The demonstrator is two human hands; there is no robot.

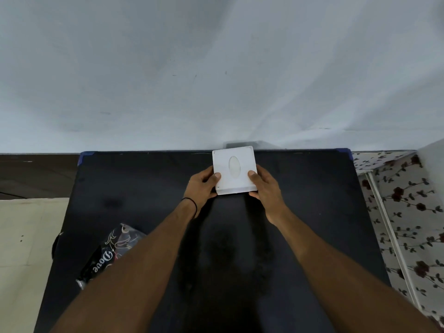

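On my feed both hands are on the white box, which is at the far middle of the black tabletop, close by the wall. The left hand grips the box's left side and the right hand its right side. Each has a thumb laid over the top face and its other fingers curled round the flank. I judge this matched hold is meant to keep the box square, so it neither twists nor tips while being set or shifted. The thumbs lie clear of the oval opening in the top, probably so that nothing inside gets pressed down. I cannot tell whether the base rests on the tabletop or is held just above it; the top face tilts a little toward me. A black packet lies at the near left edge, well apart from the box and partly hidden by the left forearm, out of the working lane. A floral cloth lies to the right of the tabletop
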